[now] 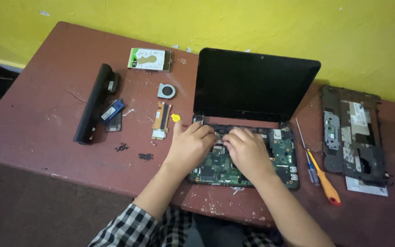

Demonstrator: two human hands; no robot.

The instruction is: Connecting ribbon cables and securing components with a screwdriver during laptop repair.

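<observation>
- Right now we have both hands down on the exposed green circuit board of the small black laptop, which sits open, keyboard deck removed, near the table's front edge.
- Our left hand rests on the board's left part, fingers curled narrow; our right hand sits just beside it, fingers bent over the board's middle. Whether either pinches something we cannot tell; the fingertips hide it.
- To work well here, we judge it best to keep the pressure light and even, and lift straight rather than pry.
- Just left of our left hand lie a yellow plastic pick, a narrow tan circuit strip and a small round grey fan.
- Farther left are a long black battery bar, a blue-labelled memory stick and a silver hard drive.
- On the right, two screwdrivers, one orange-handled, lie just beside the board, and the black removed laptop cover beyond them.
- Loose black screws on the worn reddish-brown table could be swept away by a forearm.
</observation>
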